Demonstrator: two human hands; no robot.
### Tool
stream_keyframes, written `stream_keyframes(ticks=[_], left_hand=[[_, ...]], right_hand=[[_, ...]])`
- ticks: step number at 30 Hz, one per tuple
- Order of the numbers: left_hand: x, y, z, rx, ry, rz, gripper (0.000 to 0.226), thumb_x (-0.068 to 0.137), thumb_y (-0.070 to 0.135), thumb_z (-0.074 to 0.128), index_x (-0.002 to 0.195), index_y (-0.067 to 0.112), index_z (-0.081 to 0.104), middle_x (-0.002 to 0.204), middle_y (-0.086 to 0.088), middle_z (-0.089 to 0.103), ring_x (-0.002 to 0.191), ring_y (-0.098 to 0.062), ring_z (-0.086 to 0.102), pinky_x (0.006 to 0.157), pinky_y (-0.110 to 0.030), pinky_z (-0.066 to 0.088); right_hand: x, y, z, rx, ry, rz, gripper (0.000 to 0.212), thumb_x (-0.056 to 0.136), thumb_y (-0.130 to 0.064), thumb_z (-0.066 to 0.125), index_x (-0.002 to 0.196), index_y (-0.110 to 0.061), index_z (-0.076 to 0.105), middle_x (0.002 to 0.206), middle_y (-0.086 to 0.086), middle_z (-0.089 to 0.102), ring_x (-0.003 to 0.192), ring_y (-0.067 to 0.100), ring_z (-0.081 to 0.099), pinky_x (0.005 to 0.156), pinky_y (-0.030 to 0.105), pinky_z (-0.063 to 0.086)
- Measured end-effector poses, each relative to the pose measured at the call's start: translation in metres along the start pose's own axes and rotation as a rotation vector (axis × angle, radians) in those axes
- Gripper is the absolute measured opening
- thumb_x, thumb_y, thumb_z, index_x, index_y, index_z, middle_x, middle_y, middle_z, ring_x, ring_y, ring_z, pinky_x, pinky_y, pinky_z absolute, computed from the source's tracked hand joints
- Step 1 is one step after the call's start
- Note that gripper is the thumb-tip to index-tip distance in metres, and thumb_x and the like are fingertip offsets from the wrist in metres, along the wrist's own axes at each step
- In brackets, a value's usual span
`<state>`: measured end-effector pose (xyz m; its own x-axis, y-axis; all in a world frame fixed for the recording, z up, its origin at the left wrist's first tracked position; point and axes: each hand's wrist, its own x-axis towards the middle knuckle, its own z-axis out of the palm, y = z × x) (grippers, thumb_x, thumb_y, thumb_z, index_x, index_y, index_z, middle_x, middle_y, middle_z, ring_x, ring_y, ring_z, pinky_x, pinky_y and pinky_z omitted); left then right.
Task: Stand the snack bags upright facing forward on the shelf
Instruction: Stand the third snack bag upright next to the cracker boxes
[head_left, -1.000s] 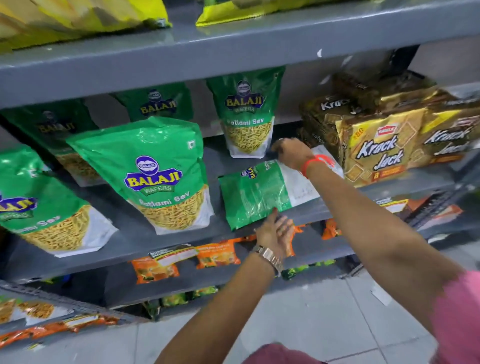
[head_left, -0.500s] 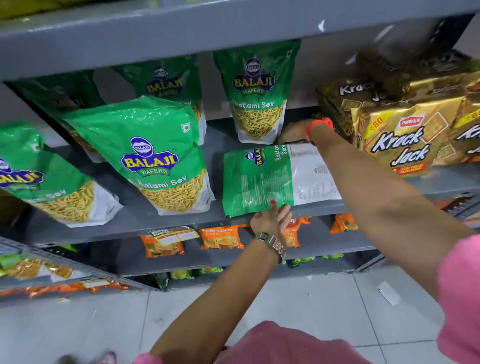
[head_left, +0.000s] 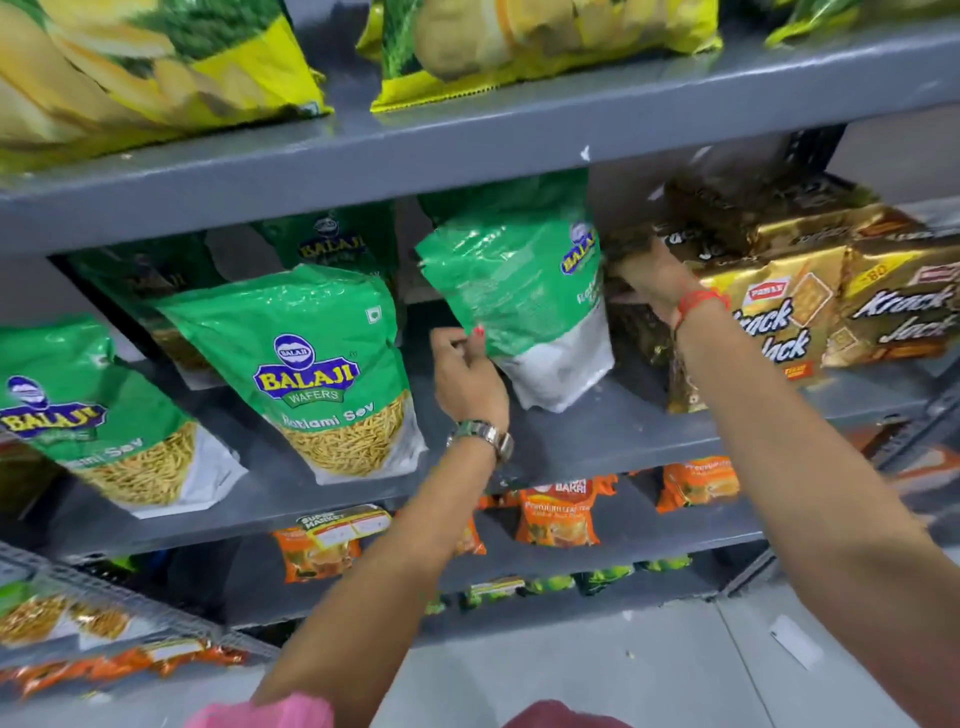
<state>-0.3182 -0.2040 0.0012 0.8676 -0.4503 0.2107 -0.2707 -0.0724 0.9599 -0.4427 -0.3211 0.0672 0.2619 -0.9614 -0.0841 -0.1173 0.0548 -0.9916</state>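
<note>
While both hands grip it from either side, the green Balaji snack bag (head_left: 511, 291) stands nearly upright on the grey middle shelf (head_left: 597, 436), its white bottom end resting on the shelf board and its top tilted a little toward the left; the printed logo shows only along its right edge, so the bag is turned partly sideways and not squarely forward. The left hand (head_left: 467, 379) is closed on the bag's lower left edge, thumb and fingers pinching the film, with a metal wristwatch (head_left: 480, 436) on that wrist. The right hand (head_left: 649, 278) presses against the bag's right side near the logo; its fingers curl behind the bag and are partly hidden, so how firmly it grips cannot be told, though it is in contact with the bag. A red thread band (head_left: 698, 304) circles that wrist. Left of the held bag, a Ratlami Sev bag (head_left: 311, 374) stands facing forward and leaning back, and a further one (head_left: 88, 426) stands beyond it toward the left. Behind the held bag, another green bag (head_left: 337, 244) stands at the back of the shelf. Just right of the held bag sit gold Krack Jack packs (head_left: 779, 312). Above it, yellow bags (head_left: 156, 67) lie on the upper shelf; below it, orange packets (head_left: 558, 512) lie on the lower shelf.
</note>
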Motion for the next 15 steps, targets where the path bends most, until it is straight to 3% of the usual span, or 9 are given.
stream_keyframes(ticks=[1,3,5,7,11,14,15], left_hand=[[0.007,0.006,-0.001,0.024,0.009,0.025,0.015,0.090,0.024,0.049,0.086,0.010,0.049,0.072,-0.014,0.060,0.061,-0.025,0.051,0.051,-0.028,0.026],[0.025,0.010,0.004,0.003,-0.018,0.045,0.011,0.090,0.023,0.049,0.085,0.014,0.047,0.073,-0.011,0.058,0.064,-0.026,0.053,0.054,-0.029,0.038],[0.041,0.010,0.009,-0.072,-0.077,0.015,0.011,0.089,0.022,0.050,0.081,0.020,0.042,0.075,-0.007,0.057,0.073,-0.030,0.059,0.068,-0.046,0.055],[0.052,0.003,0.012,-0.070,-0.103,-0.036,0.013,0.089,0.019,0.050,0.079,0.021,0.042,0.074,-0.005,0.053,0.074,-0.027,0.057,0.074,-0.054,0.055],[0.056,-0.002,0.017,-0.095,-0.098,-0.066,0.012,0.090,0.016,0.048,0.080,0.019,0.044,0.062,0.002,0.046,0.068,-0.023,0.050,0.075,-0.055,0.055],[0.058,-0.002,0.017,-0.157,-0.110,-0.085,0.009,0.090,0.015,0.049,0.082,0.017,0.046,0.065,0.007,0.047,0.069,-0.022,0.050,0.077,-0.055,0.055],[0.057,0.000,0.016,-0.183,-0.113,-0.086,0.006,0.089,0.015,0.050,0.084,0.015,0.048,0.068,0.005,0.050,0.071,-0.021,0.051,0.078,-0.054,0.055]], right_hand=[[0.000,0.001,0.000,0.076,0.014,0.010,0.036,0.091,0.005,0.040,0.068,-0.021,0.031,0.082,0.002,0.049,0.070,0.007,0.046,0.079,0.033,0.049],[0.006,0.009,0.001,0.156,0.060,0.018,0.033,0.090,0.005,0.043,0.071,-0.021,0.037,0.090,0.004,0.053,0.080,0.014,0.053,0.087,0.044,0.050],[0.017,0.024,0.002,0.190,0.085,0.038,0.031,0.091,0.003,0.043,0.069,-0.019,0.044,0.082,0.000,0.054,0.089,0.019,0.054,0.089,0.046,0.051],[0.021,0.037,0.005,0.126,0.102,0.085,0.031,0.091,0.003,0.042,0.068,-0.017,0.048,0.087,0.005,0.059,0.093,0.024,0.055,0.081,0.042,0.054],[0.029,0.060,0.008,0.067,0.135,0.101,0.025,0.092,-0.004,0.044,0.072,-0.015,0.054,0.111,0.018,0.060,0.094,0.025,0.058,0.078,0.036,0.056],[0.032,0.067,0.007,0.031,0.143,0.071,0.017,0.092,-0.006,0.044,0.086,-0.009,0.060,0.118,0.020,0.061,0.098,0.028,0.061,0.084,0.042,0.056],[0.032,0.068,0.007,0.019,0.139,0.069,0.021,0.093,-0.005,0.042,0.082,-0.011,0.059,0.116,0.020,0.062,0.099,0.030,0.062,0.086,0.043,0.055]])
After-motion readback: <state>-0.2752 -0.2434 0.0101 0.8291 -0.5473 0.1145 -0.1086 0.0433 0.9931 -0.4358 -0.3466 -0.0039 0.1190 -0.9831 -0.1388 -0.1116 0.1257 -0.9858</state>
